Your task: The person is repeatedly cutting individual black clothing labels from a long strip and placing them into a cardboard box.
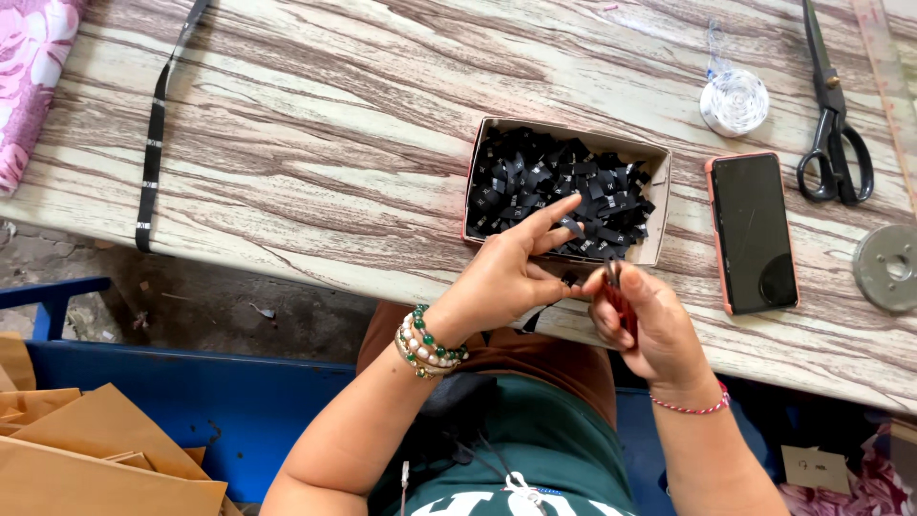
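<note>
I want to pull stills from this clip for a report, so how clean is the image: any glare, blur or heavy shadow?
Head view: even, soft daylight, no hard shadows on the table; a pale reflection on the dark phone screen; the left hand and right hand are sharp enough, but the small black labels in the box merge into one dark mass; the tool in the right hand is too small to identify.

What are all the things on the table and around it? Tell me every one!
Table: one, streaky wood-grain, across the top.
Cardboard box: one, pale, table centre.
Small labels: many, black, in the box.
Phone: one, dark screen, orange-pink case, right of the box.
Scissors: one, black, far right.
Thread roll: one, whitish, above the phone.
Metal disc: one, grey, right edge.
Black tape: one, left side.
Left hand: reaching over the box, pinching a label.
Right hand: holding small snips.
</note>
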